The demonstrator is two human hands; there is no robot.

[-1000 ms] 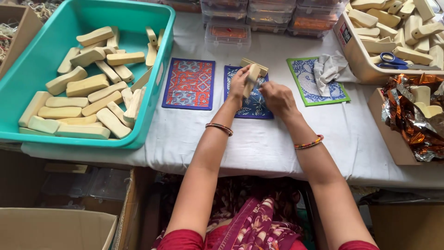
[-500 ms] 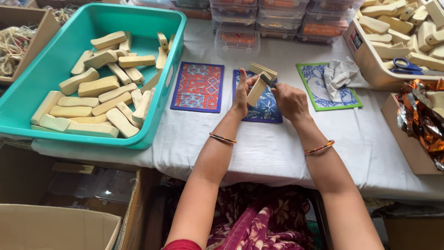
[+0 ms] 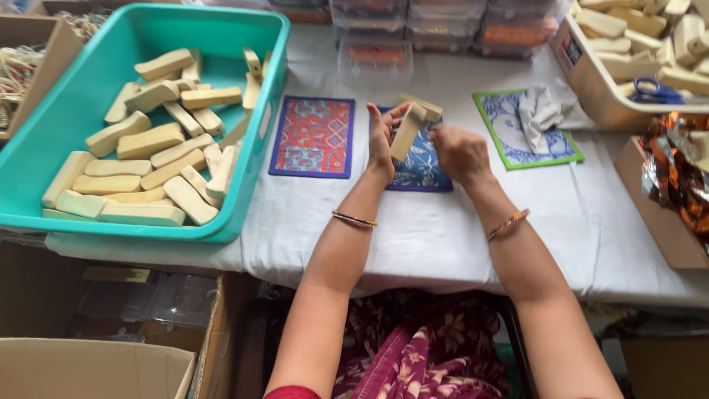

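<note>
At the middle of a white-clothed counter (image 3: 443,236), a person's two bare hands work above a blue patterned paper sheet (image 3: 421,166). The left hand (image 3: 382,137) holds a pale tan bar (image 3: 408,131) upright, fingers closed round its lower half, so the bar stands tilted with its top leaning toward a second bar (image 3: 421,106) lying crosswise just behind it. The right hand (image 3: 459,151) is curled into a loose fist just beside the bar; whether it pinches anything cannot be told from here. Holding the bar over the sheet keeps it lined up with the paper beneath, judging by how things lie.

Toward the left edge of the counter sits a teal tub (image 3: 266,133) heaped with more tan bars. Between the tub and the hands lies a red patterned sheet (image 3: 314,137). Toward the right lies a green-edged sheet (image 3: 517,144) with a crumpled grey cloth (image 3: 543,111) on it. At the far right corner a white bin (image 3: 591,81) holds bars and blue-handled scissors (image 3: 653,90). Clear lidded boxes (image 3: 377,55) line the far edge, close behind the hands. Crinkled orange foil wrappers (image 3: 676,174) fill a box at the right edge.
</note>
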